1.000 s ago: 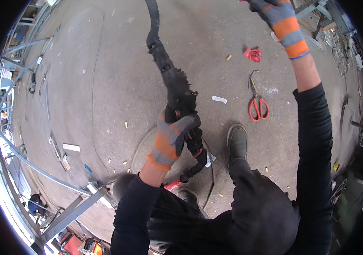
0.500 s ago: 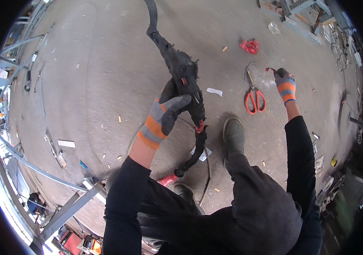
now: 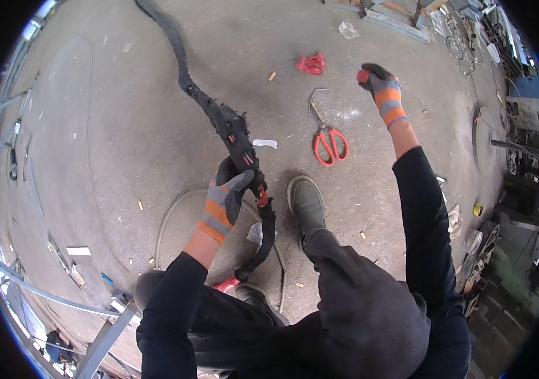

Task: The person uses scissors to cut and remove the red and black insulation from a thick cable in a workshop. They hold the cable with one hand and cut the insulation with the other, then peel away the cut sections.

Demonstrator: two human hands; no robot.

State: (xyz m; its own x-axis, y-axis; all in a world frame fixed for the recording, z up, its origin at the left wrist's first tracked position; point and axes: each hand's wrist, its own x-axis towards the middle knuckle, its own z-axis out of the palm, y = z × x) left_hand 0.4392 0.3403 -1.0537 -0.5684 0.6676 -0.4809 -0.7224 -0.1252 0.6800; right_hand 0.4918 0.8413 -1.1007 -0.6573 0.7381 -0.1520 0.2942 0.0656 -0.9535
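A thick black cable [image 3: 222, 120] with a ragged, torn wrapping runs from the far left down toward my feet. My left hand [image 3: 222, 197], in a grey and orange glove, is closed around its torn stretch. Red bits show through the gaps in the wrapping. Out to the right, above the floor, my right hand [image 3: 380, 91], gloved alike, is closed on a small red scrap [image 3: 363, 76] of what looks like plastic or tape. Red-handled scissors [image 3: 330, 146] lie on the floor between the hands, with a thin bent metal rod [image 3: 312, 104] by their blades.
Crumpled red plastic [image 3: 311, 64] lies beyond the scissors, and a white strip [image 3: 265, 143] beside the cable. A thin grey hose [image 3: 163, 221] curves near my shoe [image 3: 306, 202]. Metal frames [image 3: 395, 25] stand at the far right; a yellow tape measure [image 3: 478, 209] lies at the right.
My view has turned, so the floor things sit farther left. My right hand has moved farther out with the red scrap. The left hand keeps its hold, a little nearer my shoe.
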